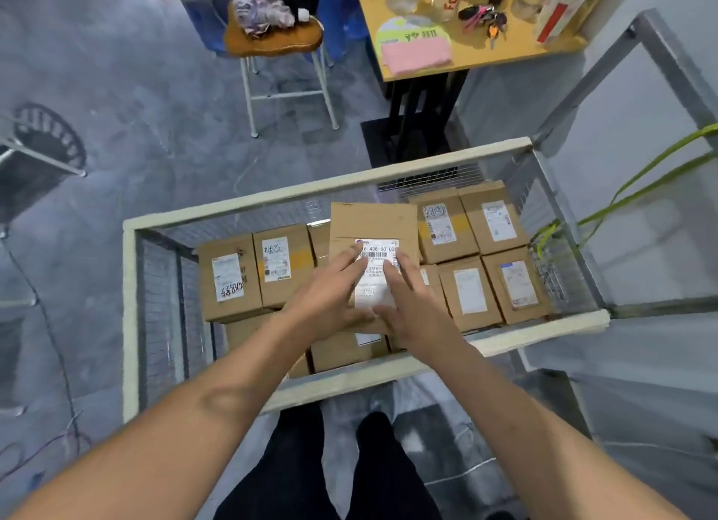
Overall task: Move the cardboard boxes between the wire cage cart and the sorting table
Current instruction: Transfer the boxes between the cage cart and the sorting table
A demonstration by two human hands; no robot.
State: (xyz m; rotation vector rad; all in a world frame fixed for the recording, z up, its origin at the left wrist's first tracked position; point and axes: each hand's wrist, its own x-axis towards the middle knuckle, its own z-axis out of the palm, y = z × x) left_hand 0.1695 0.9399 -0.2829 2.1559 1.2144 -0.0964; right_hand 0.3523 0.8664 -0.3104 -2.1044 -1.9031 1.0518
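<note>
The box (pixel 373 220) at your grip is plain brown cardboard, its white label (pixel 375 286) printed black. Left of your grip, another brown box (pixel 229 310) shows red handwriting on white. Around them the cart rim (pixel 326 187) is cream, the mesh (pixel 163 286) grey. Beyond your grip lies a pink cloth (pixel 415 55).

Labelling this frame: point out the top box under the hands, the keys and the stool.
top box (pixel 373 220): head view, bare upper flap.
keys (pixel 490 17): head view, bunch's middle.
stool (pixel 280 41): head view, wooden seat.
</note>
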